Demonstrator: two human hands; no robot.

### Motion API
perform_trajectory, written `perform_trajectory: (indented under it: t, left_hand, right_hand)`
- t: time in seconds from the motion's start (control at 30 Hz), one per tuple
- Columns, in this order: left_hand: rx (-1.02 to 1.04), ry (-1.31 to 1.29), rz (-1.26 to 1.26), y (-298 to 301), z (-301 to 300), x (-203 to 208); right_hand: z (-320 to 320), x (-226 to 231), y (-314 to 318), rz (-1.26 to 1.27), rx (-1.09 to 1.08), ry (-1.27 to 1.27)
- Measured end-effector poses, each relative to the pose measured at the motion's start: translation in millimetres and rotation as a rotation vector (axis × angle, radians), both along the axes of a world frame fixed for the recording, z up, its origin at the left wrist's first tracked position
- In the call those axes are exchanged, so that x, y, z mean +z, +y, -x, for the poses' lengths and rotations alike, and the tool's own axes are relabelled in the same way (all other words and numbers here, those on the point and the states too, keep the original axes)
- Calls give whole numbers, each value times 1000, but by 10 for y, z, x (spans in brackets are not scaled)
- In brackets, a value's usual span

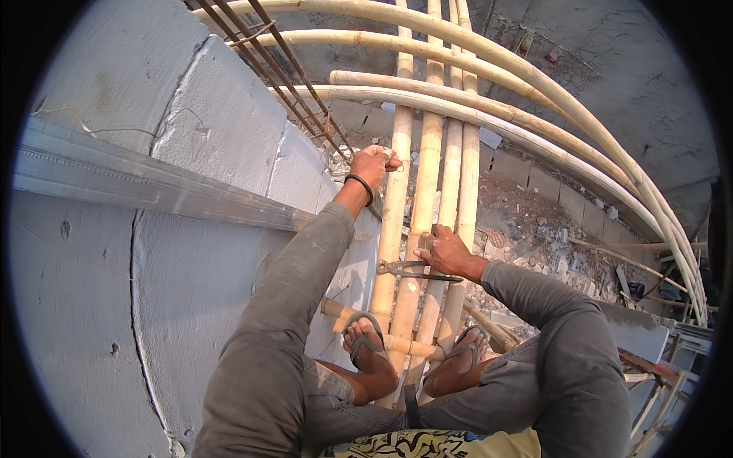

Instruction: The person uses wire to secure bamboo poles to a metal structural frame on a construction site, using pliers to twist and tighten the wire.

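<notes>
Grey sleeves [263, 359] loom closest here; ahead, the left hand [374, 162] is pinching a thin wire loop [400, 168] above bamboo poles [427, 164]. Pincers [391, 268] sit just nearside of the curled right hand [449, 253]; whether it's gripping them, can't tell.

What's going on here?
A person appears crouched on lengthwise bamboo poles beside a pale block wall, sandalled feet toward the near end. The left hand, out ahead, pinches what looks like thin wire. The right hand is low over the poles, at the pincers; whether it grips them isn't clear.
</notes>
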State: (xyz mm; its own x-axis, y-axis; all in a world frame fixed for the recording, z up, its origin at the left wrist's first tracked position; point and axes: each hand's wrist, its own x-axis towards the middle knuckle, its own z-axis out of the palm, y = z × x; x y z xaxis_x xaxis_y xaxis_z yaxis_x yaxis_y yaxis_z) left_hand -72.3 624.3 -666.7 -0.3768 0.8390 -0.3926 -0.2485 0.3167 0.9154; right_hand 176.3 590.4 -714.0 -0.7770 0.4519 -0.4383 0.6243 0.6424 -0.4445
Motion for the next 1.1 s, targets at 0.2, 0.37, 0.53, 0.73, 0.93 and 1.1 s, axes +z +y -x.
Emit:
perform_trajectory:
  t: [0.2, 0.37, 0.53, 0.73, 0.93, 1.1]
  left_hand:
    - [-153, 173, -112, 86, -450, 75]
    - [-118, 328, -174, 146, -486, 284]
    - [1, 597, -179, 215, -178, 680]
    - [-176, 473, -232, 255, -150, 673]
    - [195, -102, -290, 340, -347, 906]
    - [370, -554, -236, 477, -102, 859]
  right_hand:
    - [768, 588, 1112, 656, -624, 826]
    - [901, 946, 1177, 850, -707, 975]
    - [692, 1004, 1407, 694, -555, 834]
    - [799, 1267, 1241, 564, -288, 604]
    - [646, 1278, 1188, 925, -393, 660]
    - [532, 1267, 1330, 1151, -426, 765]
